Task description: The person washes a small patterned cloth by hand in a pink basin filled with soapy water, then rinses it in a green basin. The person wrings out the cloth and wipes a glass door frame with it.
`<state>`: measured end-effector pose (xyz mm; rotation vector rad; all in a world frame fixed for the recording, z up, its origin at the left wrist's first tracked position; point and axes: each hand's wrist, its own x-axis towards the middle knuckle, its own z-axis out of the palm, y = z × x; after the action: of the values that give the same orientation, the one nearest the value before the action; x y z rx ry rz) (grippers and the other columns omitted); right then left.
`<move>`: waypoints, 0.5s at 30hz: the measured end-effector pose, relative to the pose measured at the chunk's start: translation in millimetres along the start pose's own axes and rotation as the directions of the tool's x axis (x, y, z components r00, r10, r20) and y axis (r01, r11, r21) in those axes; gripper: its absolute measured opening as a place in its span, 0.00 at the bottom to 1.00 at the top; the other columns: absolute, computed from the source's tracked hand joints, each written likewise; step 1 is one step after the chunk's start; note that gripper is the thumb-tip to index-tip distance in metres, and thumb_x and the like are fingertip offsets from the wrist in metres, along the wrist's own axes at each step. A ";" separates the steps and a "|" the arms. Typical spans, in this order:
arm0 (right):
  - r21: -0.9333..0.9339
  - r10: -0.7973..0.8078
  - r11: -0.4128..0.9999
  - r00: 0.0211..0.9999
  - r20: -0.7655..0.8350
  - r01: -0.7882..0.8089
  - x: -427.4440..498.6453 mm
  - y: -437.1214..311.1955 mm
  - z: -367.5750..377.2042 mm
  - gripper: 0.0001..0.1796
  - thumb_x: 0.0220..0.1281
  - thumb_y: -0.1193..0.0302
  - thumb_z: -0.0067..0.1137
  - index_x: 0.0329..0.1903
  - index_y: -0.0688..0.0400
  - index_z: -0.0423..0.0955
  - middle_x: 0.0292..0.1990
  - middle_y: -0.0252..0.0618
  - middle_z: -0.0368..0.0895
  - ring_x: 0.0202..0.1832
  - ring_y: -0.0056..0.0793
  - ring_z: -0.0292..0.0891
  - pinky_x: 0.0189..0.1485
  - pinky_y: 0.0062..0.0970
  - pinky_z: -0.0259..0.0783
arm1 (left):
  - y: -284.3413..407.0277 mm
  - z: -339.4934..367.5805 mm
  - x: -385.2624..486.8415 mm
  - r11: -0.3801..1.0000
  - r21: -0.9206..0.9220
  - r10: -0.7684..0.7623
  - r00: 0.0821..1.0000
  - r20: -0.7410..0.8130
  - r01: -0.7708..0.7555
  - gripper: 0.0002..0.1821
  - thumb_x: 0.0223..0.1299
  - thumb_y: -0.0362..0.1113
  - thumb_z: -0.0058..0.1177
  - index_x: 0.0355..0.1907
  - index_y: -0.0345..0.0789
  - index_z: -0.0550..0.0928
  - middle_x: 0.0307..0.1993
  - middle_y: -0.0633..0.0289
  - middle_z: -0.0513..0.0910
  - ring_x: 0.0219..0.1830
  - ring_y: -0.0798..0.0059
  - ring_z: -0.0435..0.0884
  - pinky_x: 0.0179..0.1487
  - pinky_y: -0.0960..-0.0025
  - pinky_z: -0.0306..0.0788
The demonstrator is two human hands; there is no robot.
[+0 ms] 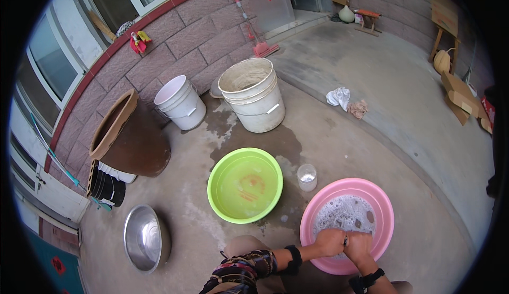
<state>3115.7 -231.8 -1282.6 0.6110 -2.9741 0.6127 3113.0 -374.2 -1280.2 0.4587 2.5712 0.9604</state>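
A pink plastic basin (386, 214) stands at the lower right, with cloudy water and white suds inside. Over its near part my left hand (331, 242) and my right hand (358, 244) are closed as fists, side by side and touching. A small dark bit of something shows between them; what it is cannot be told. Left of the pink basin stands a lime-green plastic basin (212, 198) holding water, with a reddish print on its bottom. A clear jar (307, 177) with some clear liquid sits between the two basins.
A steel bowl (145, 238) rests tilted at the lower left. Further back are a brown clay pot (147, 146), a white bucket (183, 103) and a larger white bucket (254, 103) on wet concrete. Two crumpled cloths (339, 97) lie by a low step; a pink mop (263, 48) leans at the wall.
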 end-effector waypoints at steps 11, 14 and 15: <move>-0.045 -0.129 0.991 0.977 -0.168 0.124 -1.1 10.2 19.9 0.07 0.38 0.72 0.56 0.15 0.52 0.67 0.14 0.38 0.71 0.16 0.38 0.71 0.19 0.35 0.64 | -5.4 12.0 0.8 0.809 -0.492 -0.231 0.944 0.237 0.322 0.07 0.40 0.32 0.48 0.18 0.30 0.79 0.18 0.48 0.78 0.22 0.57 0.79 0.27 0.61 0.69; -0.029 -0.157 0.988 0.968 -0.195 0.154 -0.1 12.3 23.9 0.07 0.37 0.72 0.56 0.15 0.52 0.66 0.14 0.37 0.70 0.16 0.38 0.70 0.18 0.35 0.63 | -8.8 14.7 0.1 0.670 -0.638 -0.256 0.924 0.283 0.380 0.06 0.38 0.31 0.49 0.14 0.32 0.77 0.14 0.57 0.76 0.17 0.70 0.75 0.21 0.67 0.65; -0.026 -0.167 0.986 0.965 -0.200 0.165 0.5 13.0 25.1 0.08 0.37 0.71 0.56 0.15 0.52 0.66 0.14 0.37 0.70 0.15 0.38 0.70 0.18 0.35 0.63 | -9.5 15.6 -0.1 0.613 -0.682 -0.255 0.917 0.307 0.399 0.05 0.37 0.30 0.49 0.13 0.33 0.76 0.12 0.60 0.75 0.15 0.74 0.73 0.19 0.68 0.63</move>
<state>3111.1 -230.8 -1310.6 0.7406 -2.7025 0.6071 3118.2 -372.3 -1297.6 -0.1597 1.7721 1.5916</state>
